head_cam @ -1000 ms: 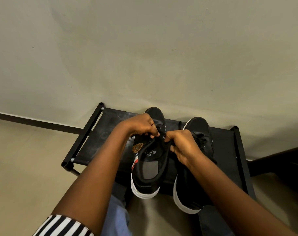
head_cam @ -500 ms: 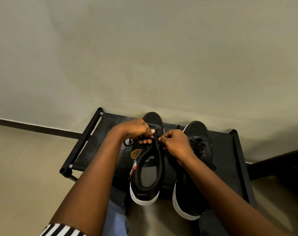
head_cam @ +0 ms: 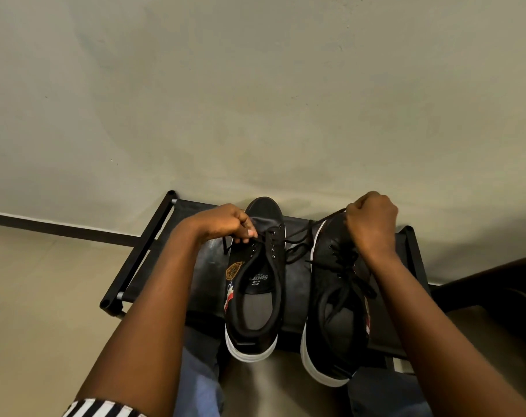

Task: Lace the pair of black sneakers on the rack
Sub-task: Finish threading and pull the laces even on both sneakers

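Two black sneakers with white soles stand side by side on a black rack (head_cam: 141, 254), toes toward the wall. The left sneaker (head_cam: 255, 284) has open eyelets and a black lace (head_cam: 298, 236) running through its front holes. My left hand (head_cam: 225, 225) pinches one end of that lace at the shoe's left eyelets. My right hand (head_cam: 371, 219) grips the other end, drawn out taut to the right above the toe of the right sneaker (head_cam: 337, 311). The right sneaker's laces are threaded and lie loose over its tongue.
The rack stands against a plain grey wall (head_cam: 255, 100) with a dark skirting strip (head_cam: 60, 230) along the floor. A dark piece of furniture (head_cam: 490, 290) sits at the right. My knees in blue jeans (head_cam: 198, 383) are under the rack's front edge.
My right hand has pulled away from the left sneaker up and to the right, drawing the lace out through the eyelets. My left hand stayed at the shoe's eyelets.
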